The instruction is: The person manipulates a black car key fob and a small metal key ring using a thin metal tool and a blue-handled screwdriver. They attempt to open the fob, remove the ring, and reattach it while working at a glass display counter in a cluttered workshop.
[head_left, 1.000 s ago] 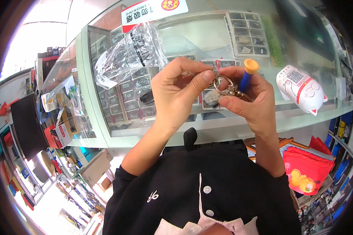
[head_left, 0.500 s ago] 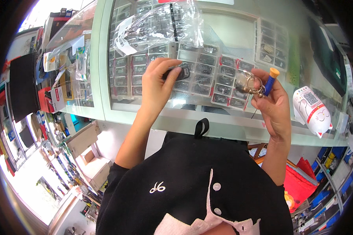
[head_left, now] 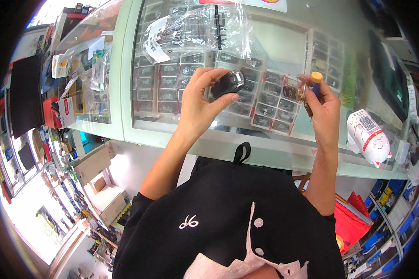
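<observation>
My left hand (head_left: pixel 201 100) pinches a glossy black car key fob (head_left: pixel 229 83) between thumb and fingers, above the glass counter (head_left: pixel 205 148). To its right, my right hand (head_left: pixel 325 108) is closed round a small screwdriver (head_left: pixel 317 78) with a blue handle and yellow end cap. The same hand also holds a metal key ring with a dark pendant (head_left: pixel 291 92) hanging toward the fob. The screwdriver's tip is hidden by the hand. Fob and key ring are apart.
Under the glass lie trays of dark key fobs (head_left: pixel 266 110). A clear plastic bag (head_left: pixel 195 35) rests on the counter's far side. At the right stands a white cat figure (head_left: pixel 375 139) with a printed code. Another glass case (head_left: pixel 86 93) adjoins at left.
My left hand has moved right and lifted the fob, turning it so more of it shows. My right hand has turned, swinging the pendant to the left of the fingers.
</observation>
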`<state>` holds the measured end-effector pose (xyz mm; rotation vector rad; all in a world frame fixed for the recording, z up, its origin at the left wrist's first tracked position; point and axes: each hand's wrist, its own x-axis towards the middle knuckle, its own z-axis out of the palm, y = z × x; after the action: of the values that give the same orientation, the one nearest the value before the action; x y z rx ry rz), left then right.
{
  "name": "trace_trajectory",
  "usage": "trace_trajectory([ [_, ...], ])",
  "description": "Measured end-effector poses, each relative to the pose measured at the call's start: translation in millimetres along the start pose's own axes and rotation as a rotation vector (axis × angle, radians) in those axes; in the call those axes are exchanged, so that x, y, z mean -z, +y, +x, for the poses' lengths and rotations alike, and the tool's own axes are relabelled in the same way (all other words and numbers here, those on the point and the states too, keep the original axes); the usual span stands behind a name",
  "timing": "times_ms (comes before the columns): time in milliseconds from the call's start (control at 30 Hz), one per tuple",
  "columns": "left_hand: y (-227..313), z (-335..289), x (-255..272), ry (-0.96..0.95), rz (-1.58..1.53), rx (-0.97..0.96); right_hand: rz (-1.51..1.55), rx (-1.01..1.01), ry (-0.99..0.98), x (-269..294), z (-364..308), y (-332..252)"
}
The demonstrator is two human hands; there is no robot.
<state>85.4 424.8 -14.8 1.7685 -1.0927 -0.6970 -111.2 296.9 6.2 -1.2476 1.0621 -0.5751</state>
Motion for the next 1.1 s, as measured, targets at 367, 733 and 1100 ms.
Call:
trace_trajectory([
  [367,30.1,10.2,-25.1,-0.041,-0.396,0.145,-0.037,0.062,0.150,23.6,9.6,32.5],
  [733,10.6,3.5,-48.0,-0.056,-0.179,0.122,0.156,0.175,0.139,18.2,-1.4,37.0],
  [1100,-55.3,16.4,-34.0,-0.141,-0.130,-0.271,-0.188,0.370,0.609,-31.2,-61.0,16.3],
])
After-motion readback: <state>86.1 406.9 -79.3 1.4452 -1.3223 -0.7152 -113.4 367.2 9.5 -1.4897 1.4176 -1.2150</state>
